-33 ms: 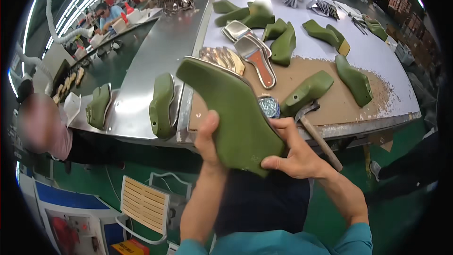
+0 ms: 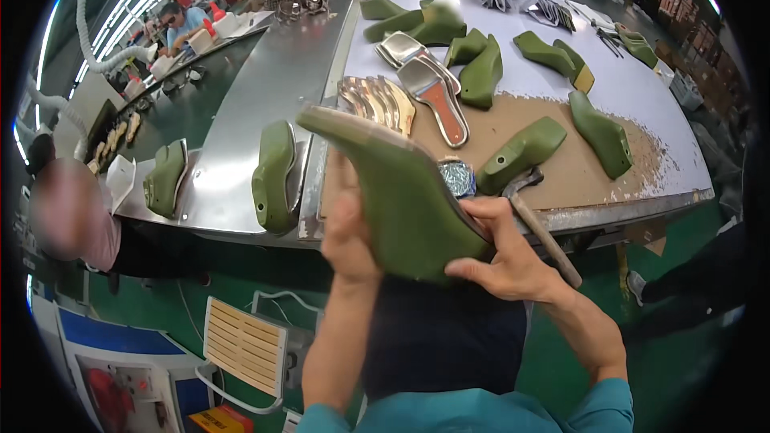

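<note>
At far left, on the metal counter [image 2: 233, 152], two green shoe lasts [image 2: 274, 172], each with a shiny edge along its right side. Next, left hand [image 2: 350, 240], blurred, at the left side of the held last; cannot tell whether gripping or loosened. Farther back, curved metallic pieces [image 2: 375, 100] in a close row. At centre, raised in front of the near counter edge, the held last [image 2: 401, 208], green, tilted, toe to upper left, heel to lower right, with a duller strip along its upper edge. Behind it, two paddle-shaped plates [image 2: 439, 116] and a round tub of small metal bits [image 2: 458, 179]. Right of centre, right hand [image 2: 513, 261], closed on the heel end, thumb across the near face. For steady turning, probably best to bear the weight at the heel, support the slimmer toe with the left hand, and avoid pressing the strip sideways. Beyond, on the paper-covered counter [image 2: 666, 132], another green last [image 2: 521, 152] and a hammer [image 2: 547, 236], handle past the near edge; best to swing the heel clear of it. Farther right, one more last [image 2: 601, 136].
</note>
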Motion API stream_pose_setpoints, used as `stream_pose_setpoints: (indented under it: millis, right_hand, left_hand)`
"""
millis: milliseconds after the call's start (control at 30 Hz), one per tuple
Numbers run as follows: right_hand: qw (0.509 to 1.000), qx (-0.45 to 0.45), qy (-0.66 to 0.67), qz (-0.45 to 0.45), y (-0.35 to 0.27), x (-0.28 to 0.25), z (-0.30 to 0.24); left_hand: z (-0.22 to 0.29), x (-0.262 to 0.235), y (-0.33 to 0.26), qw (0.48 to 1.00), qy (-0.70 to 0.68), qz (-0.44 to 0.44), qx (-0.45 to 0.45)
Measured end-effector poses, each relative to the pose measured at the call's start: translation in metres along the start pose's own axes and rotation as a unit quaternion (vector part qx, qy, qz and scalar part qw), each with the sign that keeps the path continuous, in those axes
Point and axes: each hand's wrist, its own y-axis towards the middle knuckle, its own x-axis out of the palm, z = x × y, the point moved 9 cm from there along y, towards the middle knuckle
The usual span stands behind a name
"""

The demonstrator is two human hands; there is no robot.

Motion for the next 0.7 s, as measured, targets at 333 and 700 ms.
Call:
stream_pose_setpoints:
  millis: [333,700]
  right_hand:
    - [0.913,-0.102,-0.391,-0.061,-0.022,0.060,0.031]
    - [0.923,-0.040,-0.381,-0.040,-0.028,0.060,0.059]
  left_hand:
    - [0.015,-0.162,-0.109,0.965,0.025,0.260,0.020]
    - [0.023,-0.027,0.015,0.678,0.706,-0.150,0.138]
